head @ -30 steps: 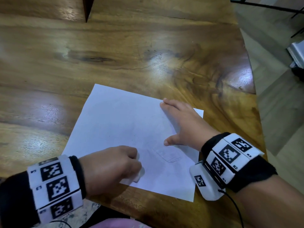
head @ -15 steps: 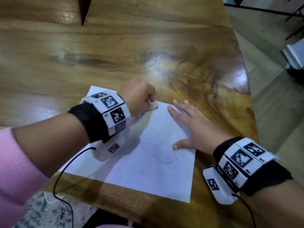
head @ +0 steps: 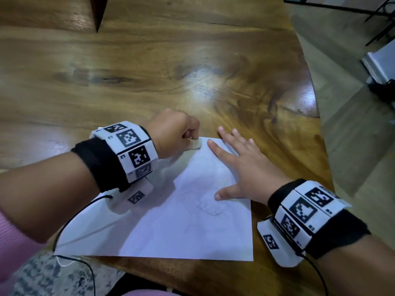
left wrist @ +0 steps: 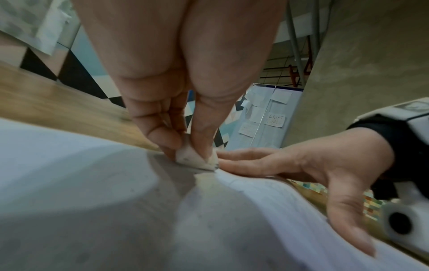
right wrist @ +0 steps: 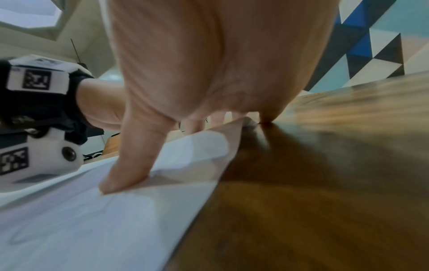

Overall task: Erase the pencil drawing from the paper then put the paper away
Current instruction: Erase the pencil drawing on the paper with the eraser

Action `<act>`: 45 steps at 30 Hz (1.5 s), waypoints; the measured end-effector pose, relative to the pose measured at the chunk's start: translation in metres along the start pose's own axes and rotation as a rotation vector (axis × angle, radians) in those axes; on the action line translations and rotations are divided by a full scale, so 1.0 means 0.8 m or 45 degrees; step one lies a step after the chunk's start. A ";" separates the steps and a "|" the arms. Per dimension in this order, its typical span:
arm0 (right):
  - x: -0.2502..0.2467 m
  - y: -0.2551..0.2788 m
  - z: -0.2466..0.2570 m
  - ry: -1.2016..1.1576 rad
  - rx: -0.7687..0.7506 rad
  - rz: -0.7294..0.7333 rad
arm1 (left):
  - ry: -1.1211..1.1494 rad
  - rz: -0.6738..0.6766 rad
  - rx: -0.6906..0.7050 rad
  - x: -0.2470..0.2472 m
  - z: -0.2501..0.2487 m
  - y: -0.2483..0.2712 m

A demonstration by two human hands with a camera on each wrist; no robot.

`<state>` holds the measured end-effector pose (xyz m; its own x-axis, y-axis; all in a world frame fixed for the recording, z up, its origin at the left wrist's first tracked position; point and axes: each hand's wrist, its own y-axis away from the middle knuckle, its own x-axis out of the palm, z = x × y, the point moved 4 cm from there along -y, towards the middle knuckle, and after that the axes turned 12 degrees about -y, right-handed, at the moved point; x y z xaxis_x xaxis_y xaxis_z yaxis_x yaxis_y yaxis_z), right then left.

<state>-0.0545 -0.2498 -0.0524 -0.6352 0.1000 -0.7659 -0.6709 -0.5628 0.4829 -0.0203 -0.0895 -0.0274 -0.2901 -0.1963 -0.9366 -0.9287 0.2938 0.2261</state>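
The paper [head: 171,221] lies flat at the desk's [head: 192,60] near edge, toward five o'clock. The right hand [head: 241,171] presses it with fingers spread wide, probably to stop it sliding or creasing. The left hand [head: 173,135] pinches a worn eraser [left wrist: 197,159] against the sheet's twelve o'clock edge, while faint pencil lines [head: 211,208] remain mid-sheet.

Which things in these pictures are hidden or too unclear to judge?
- Head view: the left hand and wrist cover part of the paper, so any pencil marks beneath are hidden.
- Head view: the drawing is too faint to identify.
- Left wrist view: fingers cover most of the eraser.
- Right wrist view: the right hand blocks its fingertips.
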 end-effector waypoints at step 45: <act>0.018 0.005 0.015 0.026 0.107 0.063 | 0.071 -0.120 0.089 0.012 -0.001 0.011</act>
<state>-0.0706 -0.2406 -0.0565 -0.6612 0.0568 -0.7480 -0.6690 -0.4959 0.5537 -0.0316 -0.0892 -0.0338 -0.2163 -0.2772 -0.9361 -0.9347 0.3357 0.1166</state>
